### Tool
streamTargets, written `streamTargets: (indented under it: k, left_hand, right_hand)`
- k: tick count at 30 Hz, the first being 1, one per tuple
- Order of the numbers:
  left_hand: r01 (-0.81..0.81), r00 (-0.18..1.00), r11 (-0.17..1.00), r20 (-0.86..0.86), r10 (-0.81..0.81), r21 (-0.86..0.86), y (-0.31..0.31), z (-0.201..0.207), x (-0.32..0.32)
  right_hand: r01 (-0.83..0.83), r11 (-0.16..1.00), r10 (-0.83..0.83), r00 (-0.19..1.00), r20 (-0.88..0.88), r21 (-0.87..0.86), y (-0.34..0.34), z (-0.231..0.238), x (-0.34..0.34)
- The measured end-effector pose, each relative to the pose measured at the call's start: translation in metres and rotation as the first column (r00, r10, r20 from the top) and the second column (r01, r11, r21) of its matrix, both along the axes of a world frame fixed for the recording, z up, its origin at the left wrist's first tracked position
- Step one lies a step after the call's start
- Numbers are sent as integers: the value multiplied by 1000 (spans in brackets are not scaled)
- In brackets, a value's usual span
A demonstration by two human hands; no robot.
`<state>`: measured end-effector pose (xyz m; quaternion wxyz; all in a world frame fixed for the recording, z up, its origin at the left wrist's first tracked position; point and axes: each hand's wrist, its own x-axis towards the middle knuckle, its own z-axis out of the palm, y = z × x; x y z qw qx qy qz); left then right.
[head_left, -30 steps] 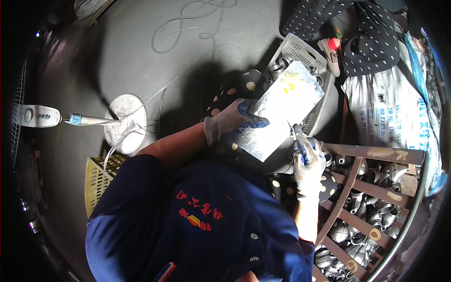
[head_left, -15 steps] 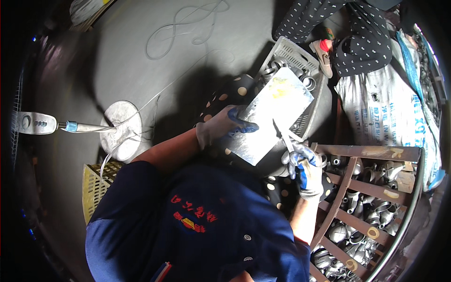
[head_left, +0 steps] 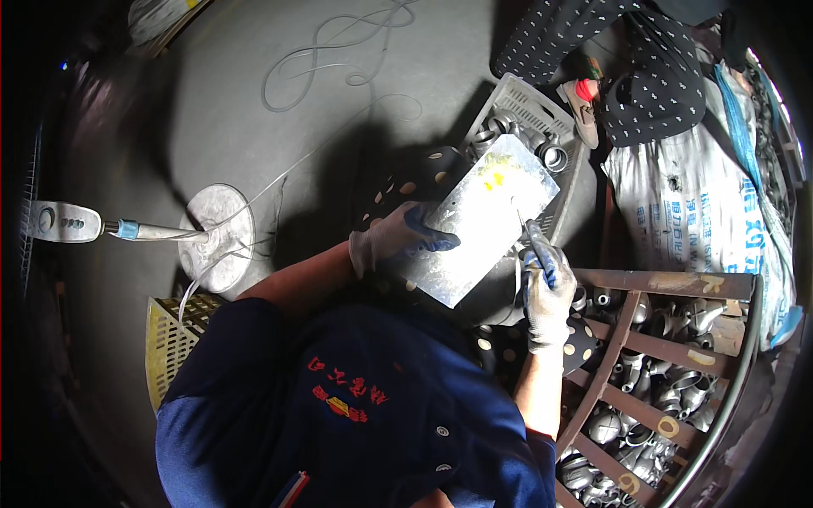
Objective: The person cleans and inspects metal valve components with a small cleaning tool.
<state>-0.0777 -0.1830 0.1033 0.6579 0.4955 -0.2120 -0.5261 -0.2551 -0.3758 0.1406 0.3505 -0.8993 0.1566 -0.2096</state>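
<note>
My left hand (head_left: 398, 237), in a white and blue glove, grips the left edge of a flat, pale metal-looking plate (head_left: 470, 233), its thumb lying on top. The plate is brightly lit and carries a yellow smear (head_left: 494, 178) near its far end. My right hand (head_left: 548, 284), gloved alike, is closed around a slim knife-like tool (head_left: 524, 222). The tool's tip points at the plate's right half; whether it touches cannot be made out. Beyond the plate, a grey plastic crate (head_left: 542, 100) with grey metal fittings (head_left: 552, 157) is partly covered by it.
To the right stands a brown metal frame (head_left: 652, 282) over many metal parts (head_left: 605, 423). White printed sacks (head_left: 669, 203) lie behind it. Another person's patterned trousers (head_left: 656, 85) are beyond the crate. At left are a stand fan (head_left: 222, 220), its cord and a yellow crate (head_left: 158, 347).
My right hand has moved slightly up and turned, bringing the tool's tip farther up and right over the plate. The plate has shifted slightly down and tilted, with less glare on it.
</note>
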Motion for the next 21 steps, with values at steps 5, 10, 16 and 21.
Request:
streamTargets:
  k: [5,10,16,21]
  left_hand:
    - [-3,1000,1000,0,3,28,1,-2,2]
    - [-5,1000,999,-30,6,39,6,12,1]
    - [-55,994,998,-89,59,43,7,4,-3]
    - [-85,993,996,-81,88,39,4,4,-9]
  right_hand:
    - [152,917,-178,983,-39,-369,20,16,15]
    - [162,867,-245,962,-121,-471,17,8,16]
    - [193,981,-194,980,34,16,1,0,7]
    - [66,928,-95,994,61,367,25,13,11]
